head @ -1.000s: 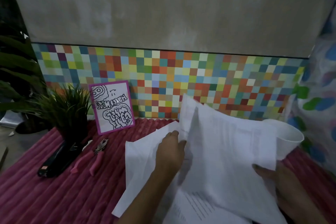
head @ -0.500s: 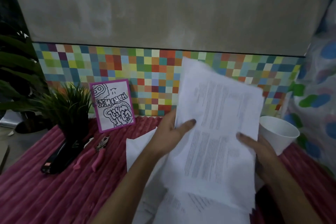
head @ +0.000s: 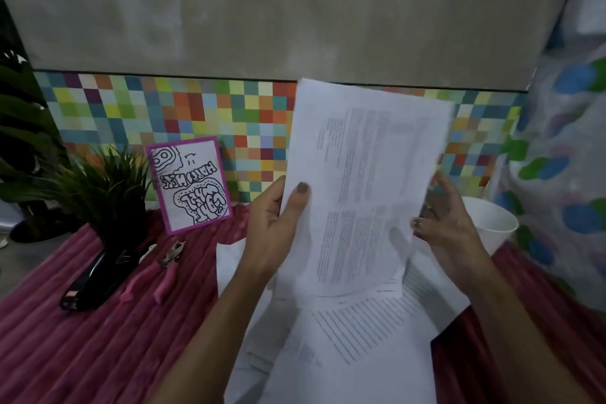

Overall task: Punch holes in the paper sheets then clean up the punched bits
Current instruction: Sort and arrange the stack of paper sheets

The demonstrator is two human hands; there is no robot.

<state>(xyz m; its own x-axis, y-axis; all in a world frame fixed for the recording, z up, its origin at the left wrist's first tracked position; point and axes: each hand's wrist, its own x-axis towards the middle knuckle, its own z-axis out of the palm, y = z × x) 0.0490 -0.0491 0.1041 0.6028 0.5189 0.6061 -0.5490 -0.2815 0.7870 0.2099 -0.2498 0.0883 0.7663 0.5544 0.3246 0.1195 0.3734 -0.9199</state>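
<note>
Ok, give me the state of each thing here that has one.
Printed white paper sheets: held upright, raised.
Left hand: grips sheets' left edge.
Right hand: thumb on right edge, grip unclear.
Pink-handled punch pliers: lying untouched.
White paper cup: upright.
Loose white pages: lying spread.

punch (head: 167, 279) left of sheets (head: 360, 338), cup (head: 492, 223) right
</note>
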